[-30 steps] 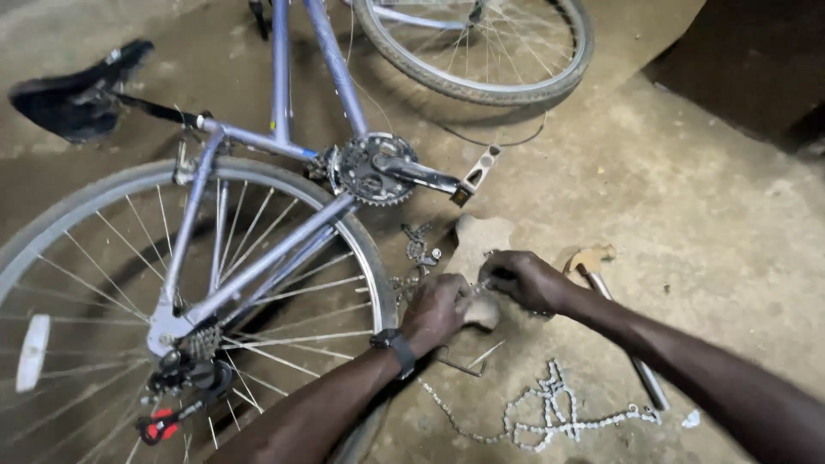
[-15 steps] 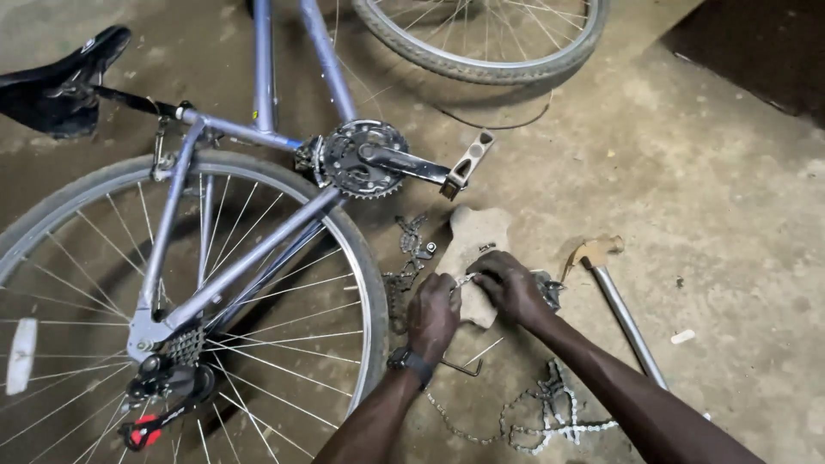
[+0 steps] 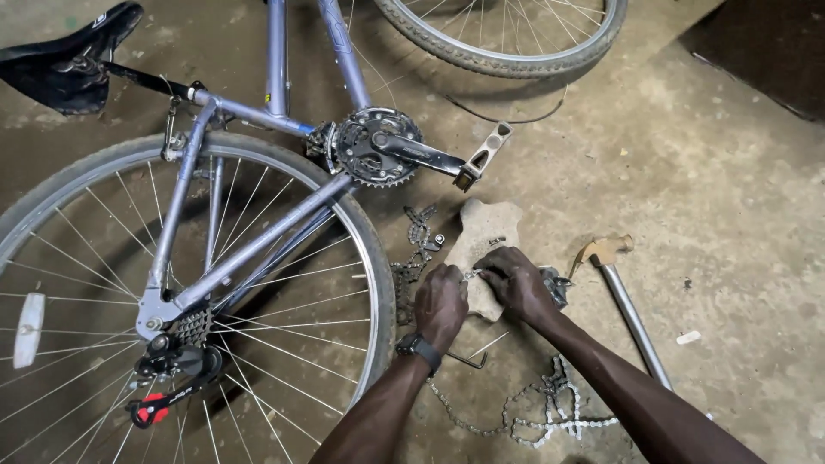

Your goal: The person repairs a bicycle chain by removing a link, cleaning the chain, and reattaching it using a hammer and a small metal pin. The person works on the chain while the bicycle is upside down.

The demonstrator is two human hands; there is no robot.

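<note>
**Hands on chain at stone block, bare concrete floor**

Surface: rough concrete floor (image 3: 730, 198), grey-brown, stained and dusty, with grit and small scraps scattered about. No counter; all work is at floor level. Upper right corner of the view falls into a dark recess; lighting is dim and warm.

Bicycle (image 3: 275, 103), pale purple frame, lies on its side to the left. Rear wheel (image 3: 172, 283) fills the lower left; black saddle (image 3: 64, 60) at upper left; crankset and pedal (image 3: 412, 155) near centre top. Second wheel (image 3: 516, 34) at the top edge.

A pale, irregular stone block (image 3: 485, 236) sits on the floor just right of the rear wheel. Both hands meet over its lower edge. Left hand (image 3: 440, 305), dark watch on the wrist, and right hand (image 3: 516, 283) have fingers closed, pinching a short stretch of bicycle chain (image 3: 471, 275) between them on the stone. More chain runs dark along the stone's left side, and a lighter length lies looped on the floor below the right forearm.

A hammer (image 3: 623, 301), metal handle, lies just right of the right hand. A bent hex key (image 3: 468, 357) lies near the left wrist.
</note>
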